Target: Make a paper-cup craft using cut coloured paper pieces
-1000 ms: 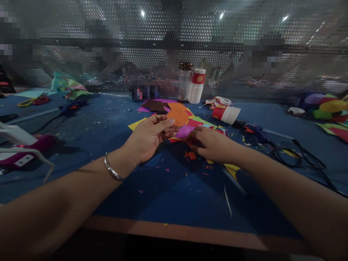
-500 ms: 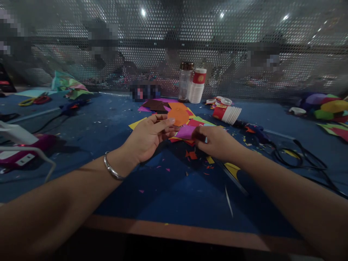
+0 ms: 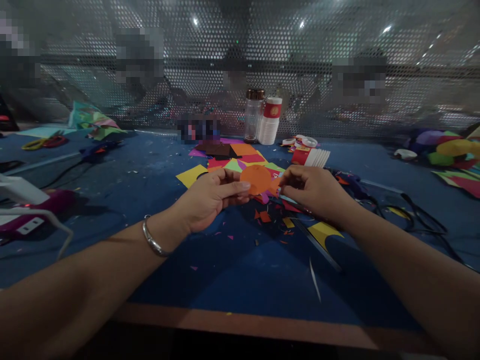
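Observation:
My left hand [image 3: 219,196] pinches an orange paper circle [image 3: 255,180] between thumb and fingers, its flat face toward me. My right hand [image 3: 305,189] is closed just right of the circle. At its fingertips shows a small orange paper piece [image 3: 275,188], partly hidden by the fingers. Below and behind both hands lie loose coloured papers, among them a yellow sheet [image 3: 191,176] at the left and a dark brown sheet [image 3: 219,150] farther back.
A glass bottle [image 3: 253,117] stands beside stacked paper cups [image 3: 269,122] at the back. More cups [image 3: 310,157] lie sideways at right, near a glue gun [image 3: 348,181] with a cable. A power strip [image 3: 35,222] and scissors [image 3: 45,143] are at left. Paper scraps [image 3: 265,216] litter the table [image 3: 225,270].
The orange circle has come nearer and slightly right in my left hand. My right hand has moved right, away from the purple paper, and a small orange piece now shows at its fingertips.

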Action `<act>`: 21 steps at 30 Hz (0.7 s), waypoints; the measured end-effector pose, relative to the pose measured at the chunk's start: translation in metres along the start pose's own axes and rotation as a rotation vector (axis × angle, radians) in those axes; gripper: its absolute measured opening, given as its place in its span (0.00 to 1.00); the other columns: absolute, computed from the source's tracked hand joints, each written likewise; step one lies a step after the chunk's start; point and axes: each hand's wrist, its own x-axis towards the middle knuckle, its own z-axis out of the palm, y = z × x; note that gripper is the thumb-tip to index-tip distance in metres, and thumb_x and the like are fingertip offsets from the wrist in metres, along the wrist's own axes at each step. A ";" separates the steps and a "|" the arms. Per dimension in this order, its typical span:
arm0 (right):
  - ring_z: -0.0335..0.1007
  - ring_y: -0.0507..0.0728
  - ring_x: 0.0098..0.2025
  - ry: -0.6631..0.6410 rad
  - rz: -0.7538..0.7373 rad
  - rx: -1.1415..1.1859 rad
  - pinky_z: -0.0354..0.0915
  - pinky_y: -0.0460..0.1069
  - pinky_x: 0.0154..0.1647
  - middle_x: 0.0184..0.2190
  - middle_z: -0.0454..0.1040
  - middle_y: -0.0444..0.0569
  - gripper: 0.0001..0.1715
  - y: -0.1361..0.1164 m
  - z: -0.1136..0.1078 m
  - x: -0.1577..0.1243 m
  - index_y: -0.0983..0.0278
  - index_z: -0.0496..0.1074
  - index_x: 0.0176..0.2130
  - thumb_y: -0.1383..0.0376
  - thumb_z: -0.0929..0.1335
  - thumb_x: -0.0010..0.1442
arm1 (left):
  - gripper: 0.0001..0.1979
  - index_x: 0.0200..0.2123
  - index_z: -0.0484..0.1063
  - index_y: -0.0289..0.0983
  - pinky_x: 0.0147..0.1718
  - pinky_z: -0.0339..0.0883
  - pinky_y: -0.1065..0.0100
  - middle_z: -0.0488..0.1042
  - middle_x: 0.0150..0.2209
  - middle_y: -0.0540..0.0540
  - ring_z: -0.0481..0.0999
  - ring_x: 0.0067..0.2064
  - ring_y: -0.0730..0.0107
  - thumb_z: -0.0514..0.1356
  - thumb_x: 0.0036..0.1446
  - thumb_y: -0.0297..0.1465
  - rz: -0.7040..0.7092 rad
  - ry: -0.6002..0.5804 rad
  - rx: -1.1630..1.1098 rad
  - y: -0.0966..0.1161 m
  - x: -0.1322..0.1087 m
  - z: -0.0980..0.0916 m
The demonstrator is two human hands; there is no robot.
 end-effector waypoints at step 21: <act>0.69 0.51 0.33 0.038 0.235 1.117 0.66 0.50 0.40 0.29 0.77 0.42 0.18 -0.031 0.017 -0.013 0.62 0.79 0.28 0.56 0.82 0.41 | 0.17 0.29 0.68 0.34 0.39 0.75 0.67 0.74 0.30 0.52 0.78 0.33 0.74 0.75 0.44 0.22 -0.064 -0.206 0.112 -0.010 -0.007 0.003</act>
